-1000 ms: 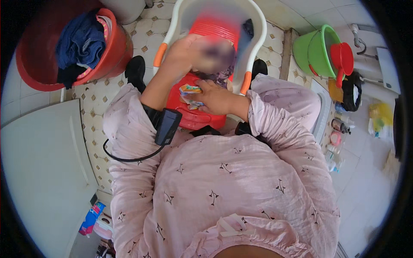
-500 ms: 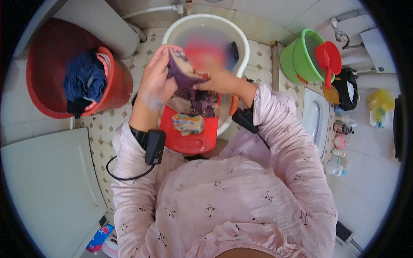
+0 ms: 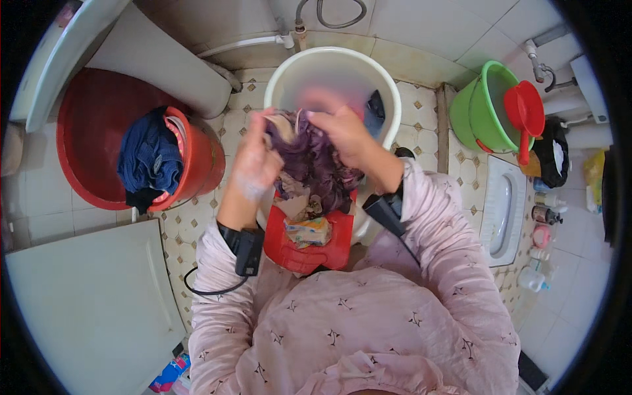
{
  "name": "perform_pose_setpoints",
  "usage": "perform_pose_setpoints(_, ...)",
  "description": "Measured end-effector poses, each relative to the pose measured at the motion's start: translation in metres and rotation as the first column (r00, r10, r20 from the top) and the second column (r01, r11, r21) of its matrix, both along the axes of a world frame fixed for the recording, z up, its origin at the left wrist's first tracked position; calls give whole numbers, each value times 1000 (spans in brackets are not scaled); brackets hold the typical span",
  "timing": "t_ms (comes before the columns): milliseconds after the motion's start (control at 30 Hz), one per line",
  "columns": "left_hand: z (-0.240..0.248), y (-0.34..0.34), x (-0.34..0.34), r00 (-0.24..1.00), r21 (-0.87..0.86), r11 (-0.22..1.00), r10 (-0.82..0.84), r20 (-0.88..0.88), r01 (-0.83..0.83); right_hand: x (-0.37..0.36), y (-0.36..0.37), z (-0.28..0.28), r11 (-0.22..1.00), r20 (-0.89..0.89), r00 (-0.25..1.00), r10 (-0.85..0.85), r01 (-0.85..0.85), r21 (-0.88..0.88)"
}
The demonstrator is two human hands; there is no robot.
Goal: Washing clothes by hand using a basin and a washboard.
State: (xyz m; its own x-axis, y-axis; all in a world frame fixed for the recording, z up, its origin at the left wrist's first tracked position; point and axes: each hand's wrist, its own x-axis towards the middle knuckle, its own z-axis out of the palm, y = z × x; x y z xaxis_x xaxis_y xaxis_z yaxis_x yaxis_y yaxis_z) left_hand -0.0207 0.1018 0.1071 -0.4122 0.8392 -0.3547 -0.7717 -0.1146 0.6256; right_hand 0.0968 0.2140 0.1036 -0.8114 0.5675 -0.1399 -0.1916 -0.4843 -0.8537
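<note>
A purple and beige patterned garment (image 3: 316,161) hangs bunched between my hands over the near side of a white tub (image 3: 392,92). My left hand (image 3: 255,161) grips its left edge, slightly smeared by motion. With thumb and fingers closed, my right hand (image 3: 345,135) pinches its upper right part. The garment's lower folds lie on a red washboard (image 3: 332,253) leaning on the tub's near rim. On the board, just below the cloth, rests a soap bar in a torn colourful wrapper (image 3: 309,232). Cloudy water in the tub partly hides reddish cloth, and dark blue cloth (image 3: 374,112) shows at its right side.
Left stands a large red tub (image 3: 69,145), with an orange-red bucket (image 3: 209,158) of dark blue clothes against it. At right are a green bucket (image 3: 466,118) with a red dipper (image 3: 525,108), a squat toilet (image 3: 503,210) and several bottles (image 3: 545,214). A pale panel (image 3: 92,289) lies lower left.
The garment has dropped from a raised, folded-open position and now hangs more spread out toward the washboard. My hands have shifted along its upper edge. The whole view has moved slightly.
</note>
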Motion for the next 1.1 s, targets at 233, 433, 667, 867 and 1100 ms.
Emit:
perform_pose_setpoints(233, -57, 9, 10, 994, -7, 995, -100, 53, 100, -31, -49, -23, 570, 321, 861, -394, -44, 820)
perform_pose_setpoints(433, -38, 22, 11, 941, -310, 915, 164, -296, -257, -30, -52, -31, 645, 434, 777, -456, -48, 763)
perform_pose_setpoints(667, -36, 33, 36, 960, -316, 919, 270, 71, -235, -26, -24, -44, 631, 257, 810, -527, 170, 757)
perform_pose_setpoints(867, -27, 25, 25, 971, -302, 924, 233, -42, -235, -15, -63, -32, 663, 359, 833, -420, 12, 749)
perform_pose_setpoints(1100, -9, 22, 45, 970, -285, 958, 88, 228, -20, -29, -29, -65, 916, 68, 917, -393, 384, 116)
